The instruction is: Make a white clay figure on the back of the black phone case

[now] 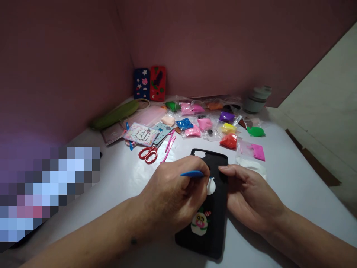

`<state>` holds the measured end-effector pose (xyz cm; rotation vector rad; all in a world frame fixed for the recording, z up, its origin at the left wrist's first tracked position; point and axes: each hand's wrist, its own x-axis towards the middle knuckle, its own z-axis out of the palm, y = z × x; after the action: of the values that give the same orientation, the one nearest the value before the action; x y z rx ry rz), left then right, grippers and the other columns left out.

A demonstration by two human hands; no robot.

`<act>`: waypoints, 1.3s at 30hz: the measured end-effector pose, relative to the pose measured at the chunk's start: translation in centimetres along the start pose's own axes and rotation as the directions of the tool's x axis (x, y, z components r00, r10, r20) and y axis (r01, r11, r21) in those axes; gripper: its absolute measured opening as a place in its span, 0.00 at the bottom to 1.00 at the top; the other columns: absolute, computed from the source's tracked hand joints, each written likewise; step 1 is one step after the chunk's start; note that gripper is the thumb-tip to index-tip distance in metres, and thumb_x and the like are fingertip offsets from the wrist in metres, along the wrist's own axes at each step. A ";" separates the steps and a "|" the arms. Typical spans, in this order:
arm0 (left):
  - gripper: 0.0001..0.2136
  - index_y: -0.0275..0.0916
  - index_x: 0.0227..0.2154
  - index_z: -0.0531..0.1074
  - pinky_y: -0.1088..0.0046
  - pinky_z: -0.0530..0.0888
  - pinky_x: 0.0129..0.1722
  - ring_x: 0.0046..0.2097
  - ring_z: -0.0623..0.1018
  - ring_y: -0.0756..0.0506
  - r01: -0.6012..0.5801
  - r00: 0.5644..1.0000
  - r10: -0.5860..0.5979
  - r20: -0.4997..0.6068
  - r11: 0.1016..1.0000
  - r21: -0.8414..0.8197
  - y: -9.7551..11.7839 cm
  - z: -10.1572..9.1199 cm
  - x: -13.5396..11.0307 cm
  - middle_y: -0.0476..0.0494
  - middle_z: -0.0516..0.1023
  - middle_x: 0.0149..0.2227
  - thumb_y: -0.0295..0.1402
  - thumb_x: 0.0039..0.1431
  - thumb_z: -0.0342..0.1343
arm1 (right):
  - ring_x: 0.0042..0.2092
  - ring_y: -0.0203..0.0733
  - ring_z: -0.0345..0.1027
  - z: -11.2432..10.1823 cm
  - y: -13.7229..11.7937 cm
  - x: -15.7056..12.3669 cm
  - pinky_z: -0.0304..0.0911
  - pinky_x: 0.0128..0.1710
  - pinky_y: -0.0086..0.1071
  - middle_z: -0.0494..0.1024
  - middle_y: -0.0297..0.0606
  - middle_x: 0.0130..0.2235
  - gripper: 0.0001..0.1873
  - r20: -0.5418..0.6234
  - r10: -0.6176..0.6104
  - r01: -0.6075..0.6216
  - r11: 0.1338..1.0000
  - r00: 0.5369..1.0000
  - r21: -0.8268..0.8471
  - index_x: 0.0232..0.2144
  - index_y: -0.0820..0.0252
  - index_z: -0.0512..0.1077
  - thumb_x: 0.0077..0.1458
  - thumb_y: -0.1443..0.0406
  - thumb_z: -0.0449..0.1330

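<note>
My left hand (pixel 178 190) is closed around a blue plastic clay tool (pixel 192 174). The tool's thin end touches a white lump of clay (pixel 211 187) on the black phone case (pixel 217 223). Lower on the case sits a pale clay figure (pixel 199 224) with pink, green and striped red parts, partly behind my left hand. Along the right edge of the case my right hand (pixel 248 193) grips it, thumb on top and fingers against the side. The case lies face down, its camera cutout at the far end.
Behind the case are several bags of coloured clay (pixel 205 123), red-handled scissors (pixel 148 154), pink tools (pixel 169 147) and cards (pixel 141 134). Two decorated cases (pixel 158 83) lean on the wall. A jar (pixel 256 99) stands right; a green pouch-like object (pixel 115 114) lies left, beyond a pixelated screen (pixel 55 186).
</note>
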<state>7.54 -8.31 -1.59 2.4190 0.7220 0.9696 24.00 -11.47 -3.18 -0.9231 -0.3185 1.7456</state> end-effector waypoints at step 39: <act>0.17 0.39 0.22 0.54 0.77 0.43 0.18 0.19 0.48 0.57 0.688 0.644 -0.590 0.487 0.168 -0.706 -2.3 0.6 1.2 0.58 0.51 0.18 0.41 0.55 0.56 | 0.30 0.42 0.72 -0.1 -0.2 0.1 0.67 0.44 0.37 0.79 0.39 0.26 0.09 -0.132 0.069 -0.058 0.995 0.989 0.085 0.23 0.64 0.77 0.47 0.72 0.56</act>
<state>8.03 -5.90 -2.71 1.0205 0.8339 0.5680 24.23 -11.35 -3.19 -0.9964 -0.1309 1.7312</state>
